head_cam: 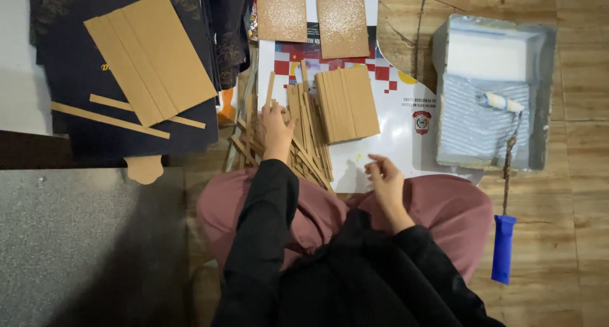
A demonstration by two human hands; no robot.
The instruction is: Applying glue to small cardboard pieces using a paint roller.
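Left hand (276, 129) fingers pinching cardboard strips (303, 131), long axes near-to-far; right hand (386, 180) right of them, loosely curled, empty.

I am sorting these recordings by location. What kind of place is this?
Probably a home or small craft workspace on a wood-patterned floor: a pile of cardboard strips under the left hand, and a glue tray with a paint roller.

Left hand (276, 129) fingertips buried among cardboard strips (307, 143).
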